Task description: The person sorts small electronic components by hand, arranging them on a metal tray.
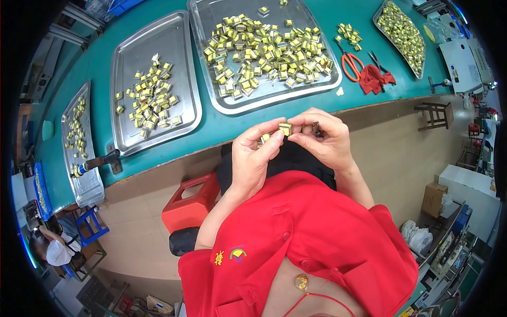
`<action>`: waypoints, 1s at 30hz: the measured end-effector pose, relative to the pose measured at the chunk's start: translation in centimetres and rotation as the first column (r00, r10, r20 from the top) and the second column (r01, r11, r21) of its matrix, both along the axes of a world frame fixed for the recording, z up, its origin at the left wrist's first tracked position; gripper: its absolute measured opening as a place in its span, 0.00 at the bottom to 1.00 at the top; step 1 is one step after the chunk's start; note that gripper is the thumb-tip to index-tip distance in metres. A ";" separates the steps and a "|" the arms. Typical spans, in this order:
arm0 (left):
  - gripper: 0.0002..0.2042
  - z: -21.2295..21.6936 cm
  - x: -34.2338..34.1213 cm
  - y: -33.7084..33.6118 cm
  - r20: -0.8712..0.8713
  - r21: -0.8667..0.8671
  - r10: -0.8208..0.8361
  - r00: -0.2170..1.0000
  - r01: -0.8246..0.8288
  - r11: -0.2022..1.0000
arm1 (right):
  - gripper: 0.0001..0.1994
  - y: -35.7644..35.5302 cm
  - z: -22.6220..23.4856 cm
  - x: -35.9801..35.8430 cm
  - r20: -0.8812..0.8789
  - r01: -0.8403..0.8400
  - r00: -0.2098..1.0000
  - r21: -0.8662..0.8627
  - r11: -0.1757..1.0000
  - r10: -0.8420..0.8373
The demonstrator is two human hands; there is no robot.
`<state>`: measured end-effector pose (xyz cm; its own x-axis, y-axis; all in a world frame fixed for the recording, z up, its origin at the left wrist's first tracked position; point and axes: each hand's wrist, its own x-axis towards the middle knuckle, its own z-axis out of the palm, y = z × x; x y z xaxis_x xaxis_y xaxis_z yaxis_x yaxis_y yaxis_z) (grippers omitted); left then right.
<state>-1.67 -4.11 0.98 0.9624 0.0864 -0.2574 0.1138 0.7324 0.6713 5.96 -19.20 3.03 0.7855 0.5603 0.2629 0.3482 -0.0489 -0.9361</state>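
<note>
Head view: clock directions are read from the held component, with 12 pointing away from the wearer over the green table [214, 133].
Held component [285, 129]: a small block with yellow wrap and silver metal, raised in front of the chest, between the two sets of fingertips, off the table's near edge.
Long axis: cannot be told; the block shows nearly as tall as wide, and fingers cover part of it.
Left hand [251, 157]: toward 8 o'clock, thumb and forefinger pinching the block; a second component [264, 138] sits against its fingers, just beside.
Right hand [326, 138]: toward 3 to 4 o'clock, thumb and forefinger tips at the block's right side, whether pressing it or only beside it unclear; its bent fingers grip a dark piece [317, 129], kind unclear.
Nearer hand: the left, its thumb lapping the block.
Large tray [274, 101]: 12 o'clock, nearest of the trays, heaped with similar components.
Middle tray [132, 58]: 10 o'clock, a smaller heap.
Narrow-looking tray [88, 186]: 9 o'clock, well apart.
Orange-handled scissors [352, 66]: between 1 and 2 o'clock.
Red cloth [373, 80]: 2 o'clock, just beside the scissors.
</note>
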 end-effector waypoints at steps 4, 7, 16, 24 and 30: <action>0.13 -0.2 -0.1 0.1 -0.002 -0.013 -0.002 1.000 0.002 1.000 | 0.12 0.0 -0.1 0.0 -0.031 -0.003 1.000 0.005 1.000 0.003; 0.14 0.0 0.0 0.0 0.000 -0.016 0.003 1.000 -0.003 1.000 | 0.13 0.0 -0.3 0.0 -0.067 0.005 0.998 0.024 1.000 -0.003; 0.14 -1.3 0.2 0.0 0.047 -0.319 -0.067 0.997 0.078 0.944 | 0.16 1.1 0.3 -0.2 -0.050 0.004 0.999 0.093 0.996 0.001; 0.13 -0.8 0.5 0.1 0.025 -0.280 -0.101 0.995 0.104 0.954 | 0.16 0.9 -0.1 0.0 -0.083 0.010 0.997 0.080 0.997 -0.004; 0.15 -1.1 0.4 0.3 0.092 -0.090 -0.084 0.992 0.092 0.992 | 0.15 0.5 -0.3 0.2 -0.109 -0.003 0.994 0.062 0.998 0.010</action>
<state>-1.24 -3.83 -0.15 0.9844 -0.0198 -0.1746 0.1240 0.7822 0.6105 6.18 -18.69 2.74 0.8077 0.5510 0.2100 0.2440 0.0119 -0.9697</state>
